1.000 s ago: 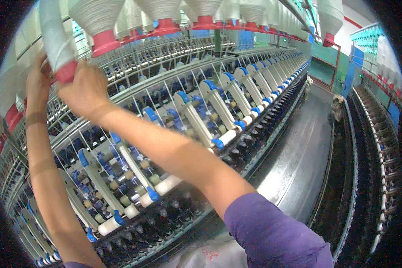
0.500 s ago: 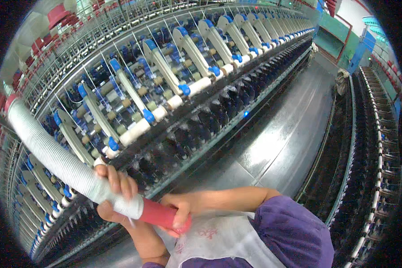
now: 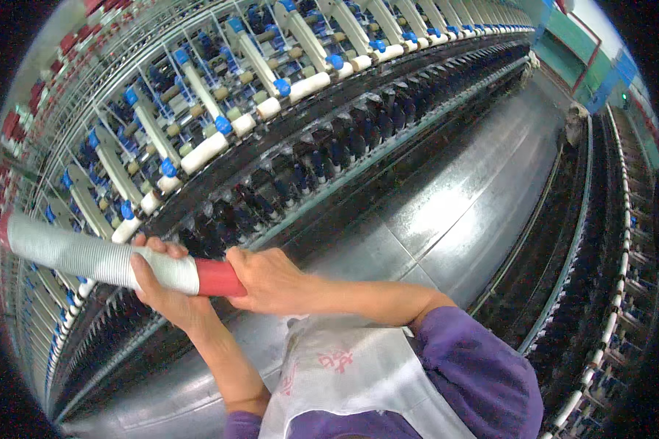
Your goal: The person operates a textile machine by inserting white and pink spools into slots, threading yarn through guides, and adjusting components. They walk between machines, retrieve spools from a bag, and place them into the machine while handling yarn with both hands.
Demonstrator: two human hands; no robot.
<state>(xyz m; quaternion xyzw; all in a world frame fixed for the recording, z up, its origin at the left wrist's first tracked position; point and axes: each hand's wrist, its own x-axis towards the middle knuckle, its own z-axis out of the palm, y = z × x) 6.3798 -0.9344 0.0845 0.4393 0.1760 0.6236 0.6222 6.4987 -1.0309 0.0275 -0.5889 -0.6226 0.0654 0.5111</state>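
A long roving bobbin [image 3: 88,256], wound with white roving over a red tube, lies slantwise across the left of the head view. Its far end shows a red rim and tips toward the upper left. My left hand [image 3: 170,293] wraps around the wound part close to its near end, thumb on top and fingers behind. At the bare red tube end, my right hand [image 3: 267,282] is closed around the tip. Both hands are in front of the spinning frame [image 3: 322,84], apart from its rollers.
The spinning frame carries grey arms with blue ends, white rollers [image 3: 205,152] and a row of dark spindles [image 3: 318,164]. A shiny metal-like floor [image 3: 447,219] forms the aisle. Another machine [image 3: 611,293] runs along the right. Red bobbin ends [image 3: 66,44] line the upper left.
The bobbin has swung to a flatter slant, its far end lower. Both hands have moved up and left with it, still gripping it. The view has shifted a little over the machine.
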